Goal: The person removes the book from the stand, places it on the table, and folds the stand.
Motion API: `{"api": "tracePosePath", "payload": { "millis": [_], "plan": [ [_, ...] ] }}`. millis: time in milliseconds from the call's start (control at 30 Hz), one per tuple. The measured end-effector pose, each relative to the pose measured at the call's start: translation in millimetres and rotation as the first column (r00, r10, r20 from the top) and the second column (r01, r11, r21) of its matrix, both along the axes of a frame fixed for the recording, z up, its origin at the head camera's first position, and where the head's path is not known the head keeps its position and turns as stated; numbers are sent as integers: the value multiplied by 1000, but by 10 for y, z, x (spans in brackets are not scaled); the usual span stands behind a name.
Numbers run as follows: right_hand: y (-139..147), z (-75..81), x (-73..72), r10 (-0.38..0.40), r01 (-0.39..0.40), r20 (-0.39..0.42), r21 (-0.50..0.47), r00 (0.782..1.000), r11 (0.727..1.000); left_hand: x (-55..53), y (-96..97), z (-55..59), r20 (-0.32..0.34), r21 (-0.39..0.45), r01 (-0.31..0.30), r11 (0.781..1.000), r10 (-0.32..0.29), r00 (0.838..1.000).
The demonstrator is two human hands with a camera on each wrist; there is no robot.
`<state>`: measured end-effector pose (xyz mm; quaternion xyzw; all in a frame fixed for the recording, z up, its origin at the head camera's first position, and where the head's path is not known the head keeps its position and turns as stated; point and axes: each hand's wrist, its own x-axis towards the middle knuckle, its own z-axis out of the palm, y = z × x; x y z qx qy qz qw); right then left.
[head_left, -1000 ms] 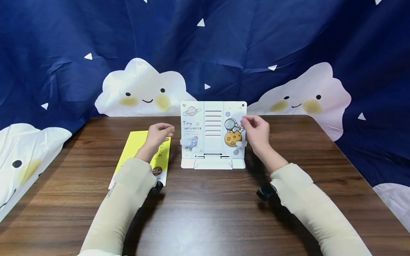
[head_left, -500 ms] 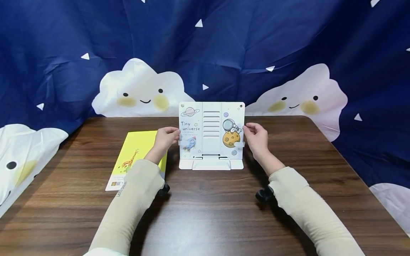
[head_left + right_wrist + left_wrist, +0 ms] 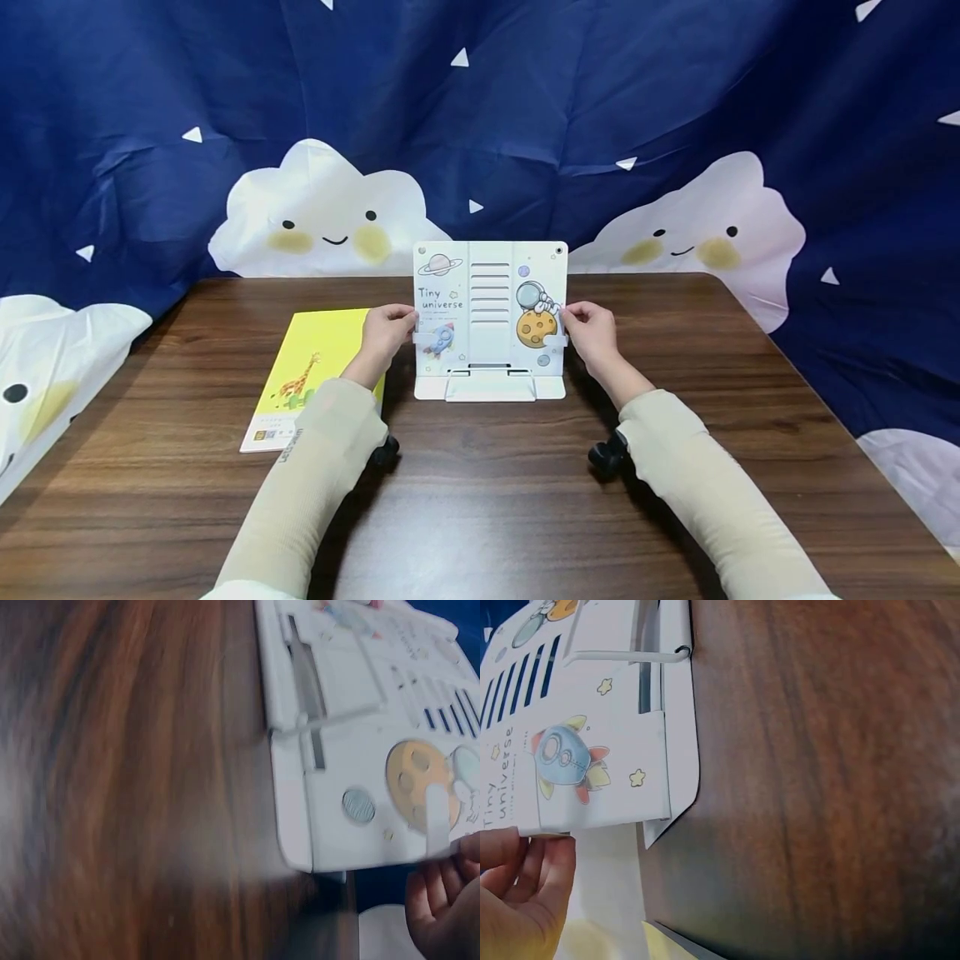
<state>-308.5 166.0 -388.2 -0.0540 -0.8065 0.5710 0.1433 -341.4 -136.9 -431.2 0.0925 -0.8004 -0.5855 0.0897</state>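
Observation:
A white book stand (image 3: 491,350) printed with a rocket, a planet and an astronaut stands upright on the table, its wire page holder folded across the bottom ledge. My left hand (image 3: 381,337) pinches its left edge; in the left wrist view the thumb is at the front of the panel (image 3: 626,802) and the fingers curl behind it. On the opposite side, my right hand (image 3: 596,337) pinches the right edge, just beside a white side clip (image 3: 437,821). The right wrist view has that hand (image 3: 450,911) with its fingers tucked behind the panel.
A yellow book (image 3: 322,342) with a giraffe on its cover lies left of the stand, partly hidden under the left forearm. The wooden table (image 3: 480,500) reaches back to a dark blue curtain (image 3: 480,117) with cloud prints.
My left hand has moved right from above the yellow book to the stand's left edge, uncovering the giraffe. The right hand has shifted slightly down along the right edge.

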Motion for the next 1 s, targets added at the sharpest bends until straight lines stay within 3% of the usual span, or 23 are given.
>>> {"api": "tracePosePath", "payload": {
  "millis": [67,167,300,400,600,800,900,1000],
  "plan": [
    [-39,61,50,-13,13,2,45,1000,999,-39,-30,-36,3,-24,16,1000,-16,1000],
    [-94,162,133,-23,23,-2,79,1000,997,141,19,210,66,-13,29,999,-28,997],
    [-125,245,189,-8,9,-5,104,1000,995,524,125,659,111,6,56,998,-56,992],
    [-112,217,130,-21,19,15,108,1000,994,666,141,795,113,10,94,996,-95,989],
    [-48,129,-40,-20,12,60,136,998,991,758,120,822,113,42,147,988,-151,982],
    [-41,144,-108,-23,7,87,172,996,985,828,101,800,94,74,202,977,-209,973],
    [-41,117,-156,-22,3,99,181,995,983,868,103,798,91,79,203,976,-210,973],
    [-93,228,-88,-14,-10,120,200,993,980,915,108,798,86,83,201,976,-208,974]
  ]
}}
